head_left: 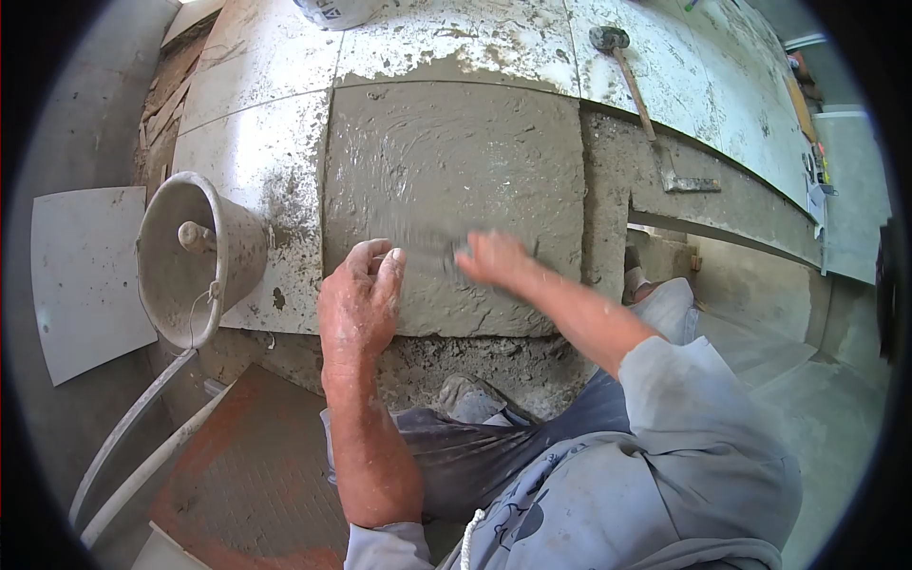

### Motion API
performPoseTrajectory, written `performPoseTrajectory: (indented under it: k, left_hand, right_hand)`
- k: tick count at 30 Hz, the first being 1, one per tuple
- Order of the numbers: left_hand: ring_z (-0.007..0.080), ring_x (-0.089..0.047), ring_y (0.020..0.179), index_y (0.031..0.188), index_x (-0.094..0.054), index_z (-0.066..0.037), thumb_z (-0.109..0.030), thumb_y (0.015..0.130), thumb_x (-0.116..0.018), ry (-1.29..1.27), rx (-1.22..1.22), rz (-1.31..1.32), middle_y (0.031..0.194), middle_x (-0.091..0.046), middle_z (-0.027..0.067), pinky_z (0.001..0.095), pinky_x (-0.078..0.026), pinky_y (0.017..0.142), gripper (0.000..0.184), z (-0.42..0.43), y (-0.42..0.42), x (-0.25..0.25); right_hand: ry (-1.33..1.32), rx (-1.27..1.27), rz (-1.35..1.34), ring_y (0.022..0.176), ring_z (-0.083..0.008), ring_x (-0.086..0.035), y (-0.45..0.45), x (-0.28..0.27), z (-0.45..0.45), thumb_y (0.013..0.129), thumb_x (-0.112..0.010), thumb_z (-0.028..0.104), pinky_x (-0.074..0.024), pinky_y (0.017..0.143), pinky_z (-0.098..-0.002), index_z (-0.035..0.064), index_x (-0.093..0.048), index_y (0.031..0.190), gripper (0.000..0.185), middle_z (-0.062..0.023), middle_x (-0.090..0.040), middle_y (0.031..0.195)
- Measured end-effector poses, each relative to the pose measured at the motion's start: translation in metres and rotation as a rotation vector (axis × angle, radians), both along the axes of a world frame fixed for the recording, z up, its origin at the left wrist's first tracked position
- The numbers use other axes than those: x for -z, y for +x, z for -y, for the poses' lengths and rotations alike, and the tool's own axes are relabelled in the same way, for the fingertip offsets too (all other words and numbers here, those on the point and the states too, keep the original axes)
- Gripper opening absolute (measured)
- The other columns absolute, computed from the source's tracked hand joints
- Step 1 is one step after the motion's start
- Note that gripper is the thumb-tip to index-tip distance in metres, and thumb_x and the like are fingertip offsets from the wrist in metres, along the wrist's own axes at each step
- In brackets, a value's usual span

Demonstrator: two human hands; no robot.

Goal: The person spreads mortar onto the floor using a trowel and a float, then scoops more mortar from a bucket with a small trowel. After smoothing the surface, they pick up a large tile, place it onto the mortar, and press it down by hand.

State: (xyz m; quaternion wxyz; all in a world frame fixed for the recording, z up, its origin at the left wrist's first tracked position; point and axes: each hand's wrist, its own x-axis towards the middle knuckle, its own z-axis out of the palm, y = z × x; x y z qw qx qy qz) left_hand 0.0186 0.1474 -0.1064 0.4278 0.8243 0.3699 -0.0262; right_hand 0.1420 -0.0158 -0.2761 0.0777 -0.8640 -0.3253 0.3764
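The tool in the right hand is blurred (edges smeared).

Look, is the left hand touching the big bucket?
Apart. The head view shows a strip of dirty white tile between the left hand and the bucket.

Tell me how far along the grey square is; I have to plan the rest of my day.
Looks done: wet grey mix covers the square beside the pale tiles. In hand: the right hand works a motion-blurred tool across it. Left, probably: smoothing the ridges and cracks near the person; no tile lies on the mix.
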Motion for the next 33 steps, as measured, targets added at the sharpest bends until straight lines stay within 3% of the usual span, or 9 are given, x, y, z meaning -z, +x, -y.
performPoseTrajectory:
  k: [2,6,11,14,18,21,24,28,33]
  left_hand:
    - [0.0169,-0.064,0.067,0.112,-0.062,0.001,-0.028,0.09,-0.058,-0.008,-0.007,-0.01,0.092,-0.069,0.014,0.0314,-0.051,0.063,0.037,-0.002,0.003,0.002]
    - [0.0182,-0.065,0.069,0.111,-0.062,0.001,-0.028,0.09,-0.058,0.001,-0.012,-0.003,0.093,-0.069,0.0154,0.0317,-0.051,0.064,0.036,-0.007,0.003,0.001]
    - [0.0208,-0.066,0.075,0.109,-0.062,0.002,-0.028,0.09,-0.059,0.086,0.059,-0.027,0.092,-0.069,0.017,0.0328,-0.051,0.069,0.036,0.0,0.002,-0.001]
    - [0.0219,-0.066,0.079,0.109,-0.063,0.002,-0.028,0.09,-0.058,0.026,0.027,0.047,0.092,-0.069,0.0174,0.0329,-0.051,0.072,0.036,0.002,-0.001,-0.005]
    - [0.023,-0.066,0.083,0.109,-0.062,0.002,-0.028,0.09,-0.059,-0.025,-0.006,-0.013,0.093,-0.068,0.018,0.0331,-0.051,0.073,0.036,-0.003,0.002,-0.006]
    - [0.0225,-0.066,0.081,0.109,-0.062,0.002,-0.028,0.089,-0.059,-0.001,0.027,-0.007,0.093,-0.068,0.0179,0.0331,-0.051,0.073,0.036,-0.004,0.005,-0.001]
    - [0.0216,-0.065,0.078,0.11,-0.062,0.002,-0.028,0.09,-0.058,0.035,0.046,0.014,0.094,-0.069,0.0177,0.0331,-0.051,0.072,0.037,-0.005,0.003,0.004]
    - [0.0212,-0.065,0.076,0.11,-0.062,0.002,-0.028,0.09,-0.058,-0.02,0.01,-0.032,0.094,-0.069,0.0176,0.0329,-0.051,0.072,0.037,-0.009,-0.002,0.007]
    - [0.0211,-0.066,0.076,0.11,-0.062,0.002,-0.028,0.09,-0.059,-0.024,0.0,-0.006,0.093,-0.069,0.0175,0.0325,-0.051,0.072,0.036,-0.013,0.003,0.002]
  right_hand:
    - [-0.014,-0.11,0.015,0.093,-0.0401,-0.064,-0.026,-0.005,0.04,0.088,-0.052,0.046,-0.0509,0.081,-0.0506,0.0026,-0.059,0.103,0.046,-0.0244,-0.066,0.096]
    - [-0.189,0.165,0.145,0.095,-0.0411,-0.063,0.005,-0.018,0.085,0.087,-0.053,0.047,-0.0496,0.082,-0.0517,0.0018,-0.059,0.099,0.047,-0.0251,-0.066,0.094]
    - [-0.02,0.577,0.336,0.1,-0.0411,-0.062,0.1,0.025,0.071,0.085,-0.056,0.049,-0.0488,0.085,-0.0497,-0.001,-0.061,0.104,0.054,-0.0276,-0.064,0.1]
    - [0.195,0.549,0.579,0.074,-0.0374,-0.066,0.109,0.05,0.095,0.081,-0.061,0.049,-0.0516,0.064,-0.0481,-0.0005,-0.06,0.089,0.05,-0.0222,-0.065,0.075]
    - [0.274,1.11,-0.069,0.037,-0.0147,-0.045,0.051,-0.015,0.126,0.084,-0.062,0.046,-0.0358,0.034,-0.0309,0.0,-0.053,0.081,0.047,-0.0039,-0.046,0.054]
    - [0.164,1.161,-0.049,0.044,-0.0251,-0.058,0.011,0.0,0.145,0.082,-0.059,0.048,-0.0426,0.037,-0.0345,-0.0079,-0.06,0.097,0.057,-0.019,-0.06,0.063]
    - [0.115,1.212,-0.066,0.055,-0.0306,-0.063,-0.006,0.006,0.115,0.082,-0.059,0.049,-0.049,0.048,-0.0398,-0.0071,-0.061,0.1,0.059,-0.0219,-0.062,0.07]
    - [0.164,0.576,0.12,0.09,-0.0435,-0.063,-0.019,0.024,0.04,0.083,-0.057,0.048,-0.049,0.08,-0.05,-0.0031,-0.062,0.097,0.054,-0.0303,-0.064,0.088]
    - [0.099,0.172,0.011,0.083,-0.0457,-0.063,-0.056,-0.012,0.021,0.085,-0.058,0.042,-0.0501,0.075,-0.0527,0.001,-0.06,0.093,0.041,-0.0286,-0.064,0.082]
